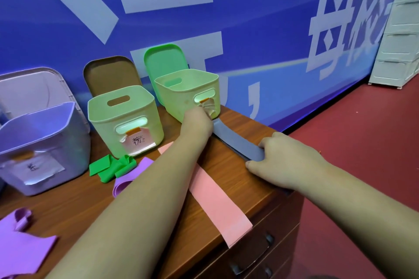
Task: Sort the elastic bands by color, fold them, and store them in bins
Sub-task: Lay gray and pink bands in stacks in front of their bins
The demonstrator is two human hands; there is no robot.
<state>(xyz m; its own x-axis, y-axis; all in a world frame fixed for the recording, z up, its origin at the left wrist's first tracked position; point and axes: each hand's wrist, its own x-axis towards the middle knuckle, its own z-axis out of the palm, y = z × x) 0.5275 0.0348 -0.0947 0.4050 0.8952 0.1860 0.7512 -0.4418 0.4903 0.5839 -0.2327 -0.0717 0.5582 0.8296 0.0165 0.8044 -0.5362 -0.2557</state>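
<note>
A grey-blue elastic band [238, 140] lies stretched flat along the far right of the wooden desk. My left hand [197, 122] presses its far end down beside the right green bin [188, 93]. My right hand [285, 158] grips its near end at the desk's edge. A pink band [217, 201] lies flat under my left forearm and overhangs the front edge. A crumpled green band [111, 166] and a purple band [133, 175] lie before the middle green bin [124, 118]. The purple bin [43, 140] stands at the left.
More purple band [22, 244] lies at the near left corner. Lids lean on the blue wall behind the bins: purple [34, 88], brown [108, 75], green [165, 56]. Desk drawers [260, 253] hang below the front edge. A white drawer unit [399, 29] stands at the far right on red floor.
</note>
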